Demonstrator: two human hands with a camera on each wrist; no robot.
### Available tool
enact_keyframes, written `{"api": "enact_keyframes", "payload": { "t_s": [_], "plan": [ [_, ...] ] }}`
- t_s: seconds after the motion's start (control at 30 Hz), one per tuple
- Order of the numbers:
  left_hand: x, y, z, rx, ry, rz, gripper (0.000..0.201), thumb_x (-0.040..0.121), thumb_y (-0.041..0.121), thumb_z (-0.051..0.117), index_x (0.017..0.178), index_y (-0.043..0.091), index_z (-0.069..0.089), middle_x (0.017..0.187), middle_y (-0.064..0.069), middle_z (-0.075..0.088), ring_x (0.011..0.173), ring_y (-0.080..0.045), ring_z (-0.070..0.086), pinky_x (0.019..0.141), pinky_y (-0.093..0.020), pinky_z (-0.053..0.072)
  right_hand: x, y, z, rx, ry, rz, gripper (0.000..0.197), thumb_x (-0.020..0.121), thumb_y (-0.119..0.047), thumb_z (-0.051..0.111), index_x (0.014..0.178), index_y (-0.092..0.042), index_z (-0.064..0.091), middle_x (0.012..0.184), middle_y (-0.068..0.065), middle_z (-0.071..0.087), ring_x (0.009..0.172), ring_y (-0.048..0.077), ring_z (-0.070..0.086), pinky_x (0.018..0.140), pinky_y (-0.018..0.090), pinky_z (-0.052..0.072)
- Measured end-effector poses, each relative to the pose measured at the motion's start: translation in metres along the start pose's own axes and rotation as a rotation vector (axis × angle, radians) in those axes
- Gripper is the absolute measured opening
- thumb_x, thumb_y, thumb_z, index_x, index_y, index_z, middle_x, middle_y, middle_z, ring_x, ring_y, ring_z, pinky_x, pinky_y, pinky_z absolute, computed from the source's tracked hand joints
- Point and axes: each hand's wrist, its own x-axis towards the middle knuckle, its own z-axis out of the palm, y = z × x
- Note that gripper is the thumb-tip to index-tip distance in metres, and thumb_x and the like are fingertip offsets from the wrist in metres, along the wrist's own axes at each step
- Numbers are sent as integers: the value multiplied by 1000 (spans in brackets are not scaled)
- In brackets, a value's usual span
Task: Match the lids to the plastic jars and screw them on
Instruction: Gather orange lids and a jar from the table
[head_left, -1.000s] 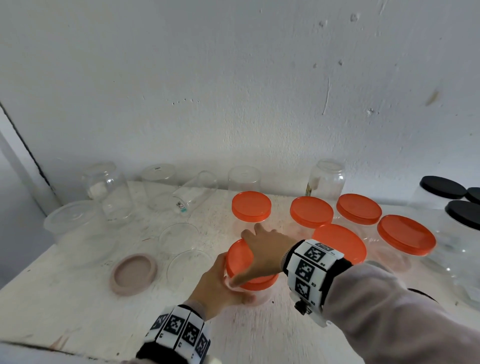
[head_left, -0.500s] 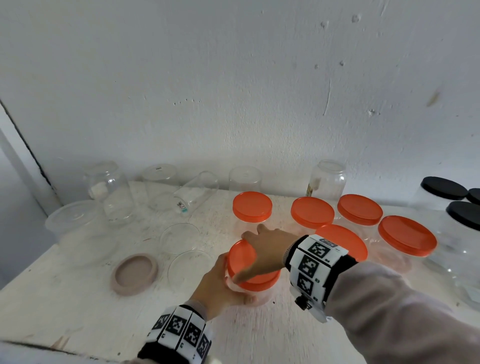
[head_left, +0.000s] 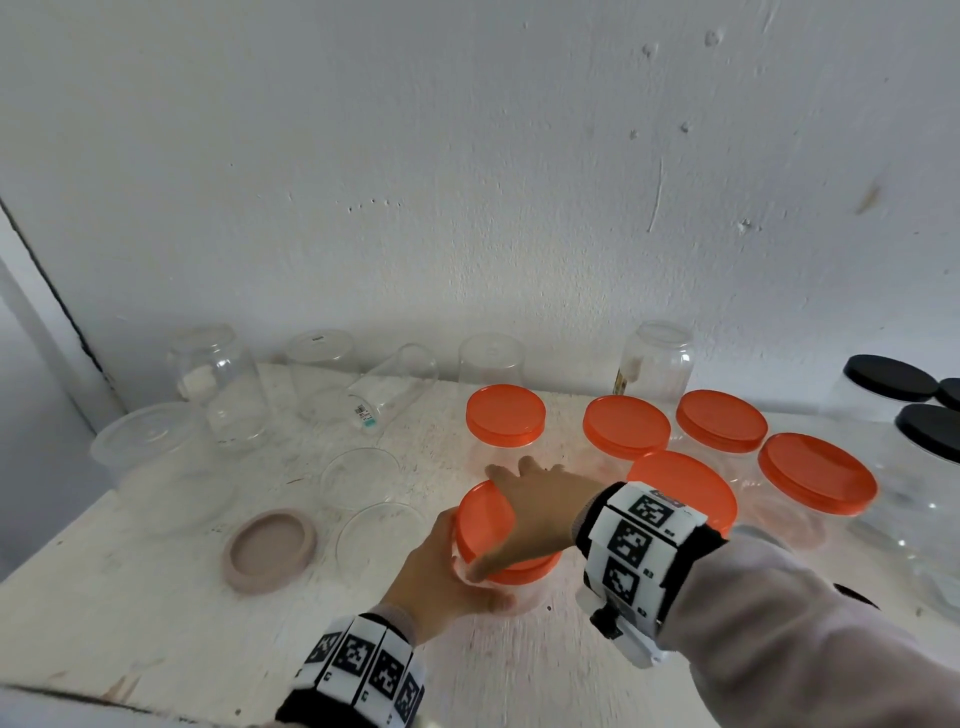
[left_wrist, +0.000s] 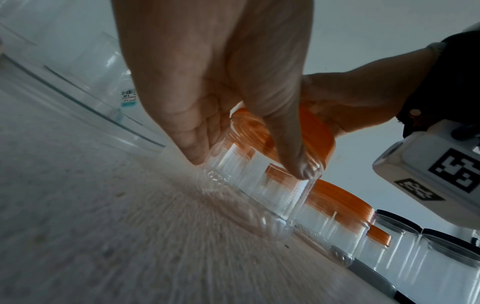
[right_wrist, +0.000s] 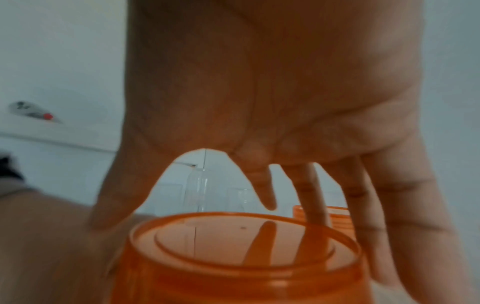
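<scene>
Left hand (head_left: 441, 577) is wrapping round the jar (head_left: 524, 592) side from the near left, while right hand (head_left: 535, 512) is arching over the lid (head_left: 483, 519), spread fingers and thumb clasping its rim.

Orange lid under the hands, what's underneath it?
A clear plastic jar, gripped by the left hand. Through its wall it looks empty. The right hand covers part of the orange lid, and the lid's rim hides the jar's threads.

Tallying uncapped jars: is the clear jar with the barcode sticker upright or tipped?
Tipped: the barcode jar lies on its side on the table, with no lid on it.
</scene>
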Motion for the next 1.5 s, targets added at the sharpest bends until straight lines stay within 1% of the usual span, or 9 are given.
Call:
{"api": "enact_keyframes", "payload": {
  "t_s": [0.07, 0.17, 0.4, 0.5, 0.6, 0.83, 0.97, 1.07, 1.5],
  "plan": [
    [0, 1, 0, 0, 2, -1, 101, 59, 25, 89, 138, 24, 27, 132, 4, 48, 122, -18, 47, 106, -40, 41, -2, 1, -6, -12, -60, -72, 116, 59, -67, 75, 146, -45, 3, 152, -3, 17, 137, 33, 22, 102, 59, 34],
    [0, 1, 0, -1, 12, -2, 100, 59, 24, 89, 137, 26, 27, 131, 5, 48, 120, -15, 47, 105, -36, 41, -2, 2, -11, -18, -82, -133, 108, 65, -55, 78, 147, -45, 9, 147, -5, 23, 133, 30, 26, 99, 55, 38],
    [-1, 2, 0, 5, 12, 5, 98, 59, 23, 88, 138, 23, 29, 129, 4, 52, 119, -19, 50, 105, -41, 41, -1, 2, -1, -15, 50, 22, 110, 60, -86, 56, 147, -29, 21, 147, 5, 28, 129, 34, 38, 98, 48, 40],
    [-1, 3, 0, 4, 5, 4, 98, 61, 24, 88, 137, 25, 27, 131, 5, 48, 122, -18, 47, 107, -39, 40, -2, 4, -6, 13, -42, -45, 115, 61, -73, 70, 149, -40, 5, 153, -2, 15, 139, 32, 22, 103, 58, 35],
    [0, 2, 1, -1, 11, -1, 98, 60, 23, 88, 137, 25, 27, 131, 5, 47, 123, -18, 46, 107, -39, 40, -2, 6, -9, -9, -81, -122, 111, 65, -56, 78, 147, -45, 4, 152, -7, 16, 137, 29, 21, 101, 59, 36],
    [-1, 1, 1, -8, 5, -1, 99, 60, 25, 88, 138, 26, 27, 131, 6, 48, 124, -17, 45, 108, -40, 39, -1, 4, 1, -15, 34, -23, 108, 59, -81, 62, 146, -35, 18, 144, 0, 27, 130, 33, 33, 97, 50, 40],
    [0, 2, 1, 5, 6, 1, 101, 60, 26, 88, 139, 24, 25, 134, 3, 46, 125, -19, 45, 108, -40, 39, -2, 4, -2, -14, -42, -83, 111, 62, -66, 74, 147, -43, 6, 151, -3, 15, 138, 30, 19, 100, 58, 37],
    [0, 2, 1, 5, 8, 0, 101, 59, 26, 88, 139, 24, 25, 134, 3, 47, 124, -19, 46, 107, -40, 39, -2, 5, -3, -7, -29, -128, 108, 65, -57, 77, 147, -43, 9, 148, -4, 20, 134, 29, 22, 98, 55, 40],
    [0, 0, 5, -24, 34, -5, 102, 56, 30, 90, 137, 28, 27, 130, 6, 49, 118, -15, 49, 103, -37, 44, 0, 14, 31, 13, 247, -168, 98, 72, -75, 54, 149, -34, 9, 140, 2, 24, 125, 29, 23, 101, 44, 33]
  ]
}}
